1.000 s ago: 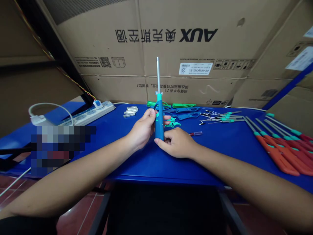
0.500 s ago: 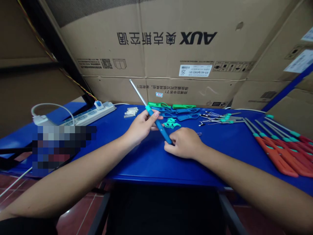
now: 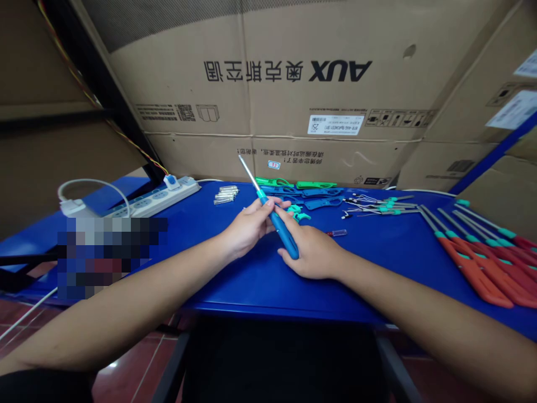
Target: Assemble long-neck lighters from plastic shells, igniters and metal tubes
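Note:
A long-nosed gas lighter [image 3: 287,235] with a blue handle, teal collar and slim metal tube is held at a slant over the table, its tube pointing up and to the left. My left hand [image 3: 250,225] is closed around the front of the handle, just below the collar. Along the right side of the handle lies my right hand [image 3: 315,250], gripping its rear with the thumb near the butt end. Small teal plastic parts [image 3: 298,212] lie just behind my hands, partly hidden by them. A small screwdriver [image 3: 337,233] with a clear handle rests beyond my right wrist.
Blue handle shells [image 3: 323,197] and green handle shells [image 3: 316,184] lie by the cardboard [image 3: 277,123]. Clear cylinders [image 3: 226,194] are at left, near a power strip [image 3: 157,196]. Metal tubes with wires [image 3: 388,206] and several orange-red lighters [image 3: 478,263] lie to the right.
My right hand has slid forward along the handle, its fingers now reaching my left hand. The lighter has shifted slightly right and its tip is lower. The screwdriver shows more.

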Available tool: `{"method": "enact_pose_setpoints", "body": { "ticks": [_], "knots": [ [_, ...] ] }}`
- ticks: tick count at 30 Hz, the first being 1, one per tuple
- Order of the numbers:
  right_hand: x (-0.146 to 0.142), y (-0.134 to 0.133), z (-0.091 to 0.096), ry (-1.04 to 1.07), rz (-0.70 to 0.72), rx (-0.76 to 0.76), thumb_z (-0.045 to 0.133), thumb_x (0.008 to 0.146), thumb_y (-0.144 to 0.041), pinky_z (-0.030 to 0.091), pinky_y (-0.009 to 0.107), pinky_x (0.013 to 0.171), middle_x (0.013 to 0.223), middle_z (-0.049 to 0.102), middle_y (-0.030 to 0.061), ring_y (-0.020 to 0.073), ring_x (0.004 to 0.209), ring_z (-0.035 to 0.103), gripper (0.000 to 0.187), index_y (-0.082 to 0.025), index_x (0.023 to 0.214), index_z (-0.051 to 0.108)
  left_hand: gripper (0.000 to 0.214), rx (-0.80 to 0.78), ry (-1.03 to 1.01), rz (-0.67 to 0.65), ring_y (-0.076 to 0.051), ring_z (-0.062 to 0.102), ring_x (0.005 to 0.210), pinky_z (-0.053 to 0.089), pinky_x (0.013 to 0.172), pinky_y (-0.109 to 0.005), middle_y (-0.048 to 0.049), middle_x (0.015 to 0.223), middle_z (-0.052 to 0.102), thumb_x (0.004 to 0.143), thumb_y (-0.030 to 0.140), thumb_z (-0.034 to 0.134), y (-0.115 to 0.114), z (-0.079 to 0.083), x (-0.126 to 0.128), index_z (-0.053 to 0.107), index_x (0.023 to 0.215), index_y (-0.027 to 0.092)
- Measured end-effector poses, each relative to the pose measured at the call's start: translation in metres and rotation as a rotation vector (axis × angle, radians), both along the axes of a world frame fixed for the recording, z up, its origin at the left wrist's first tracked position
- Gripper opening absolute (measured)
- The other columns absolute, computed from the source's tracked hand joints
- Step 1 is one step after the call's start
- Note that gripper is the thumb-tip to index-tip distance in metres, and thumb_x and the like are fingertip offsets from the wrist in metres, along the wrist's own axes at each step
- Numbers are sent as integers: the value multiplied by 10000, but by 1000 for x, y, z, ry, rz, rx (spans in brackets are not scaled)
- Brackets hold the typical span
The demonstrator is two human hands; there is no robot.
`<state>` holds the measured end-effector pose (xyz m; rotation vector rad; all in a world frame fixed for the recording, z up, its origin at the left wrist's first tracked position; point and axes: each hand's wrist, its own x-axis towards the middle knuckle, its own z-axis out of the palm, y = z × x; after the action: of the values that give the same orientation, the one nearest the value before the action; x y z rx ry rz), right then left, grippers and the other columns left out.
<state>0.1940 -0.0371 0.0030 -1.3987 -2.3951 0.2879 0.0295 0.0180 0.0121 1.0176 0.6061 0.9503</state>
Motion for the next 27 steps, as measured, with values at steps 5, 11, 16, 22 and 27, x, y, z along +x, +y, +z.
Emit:
{"method": "enact_pose_setpoints", "body": {
  "ticks": [5,11,16,22,27],
  "knots": [
    [-3,0,1,58,10,-79,611,814,-268,344,270,502,724,637,16,170,557,551,938,-148,1566,62,181,90,-10,-21,-200,673,1095,507,994,-396,-87,1293,648,961,332,582,0,-6,2,580,1074,190],
    [-5,4,-1,297,-44,-3,539,924,-350,459,334,635,957,700,89,213,719,640,638,-201,1485,275,294,375,169,155,-207,568,1234,457,1034,-354,-78,1336,610,929,430,602,0,-7,4,581,1110,199],
    [-1,6,-2,259,-46,43,454,975,-374,466,349,676,1009,713,104,243,801,670,492,-193,1423,358,403,598,433,214,-194,607,1066,478,896,-302,-68,1171,654,954,544,493,1,-8,1,573,1127,189],
    [8,10,2,223,-121,64,444,980,-404,429,310,617,832,686,47,217,693,640,489,-191,1414,372,634,717,722,173,-139,477,575,382,593,-273,13,582,482,988,659,182,-1,-5,-13,468,662,197],
    [26,13,13,263,-168,117,449,975,-403,395,284,560,705,621,6,192,606,594,450,-161,1353,415,605,1372,744,-317,-141,471,548,336,565,-292,-18,576,509,1022,558,228,-18,8,-19,449,593,193]
  ]
}}
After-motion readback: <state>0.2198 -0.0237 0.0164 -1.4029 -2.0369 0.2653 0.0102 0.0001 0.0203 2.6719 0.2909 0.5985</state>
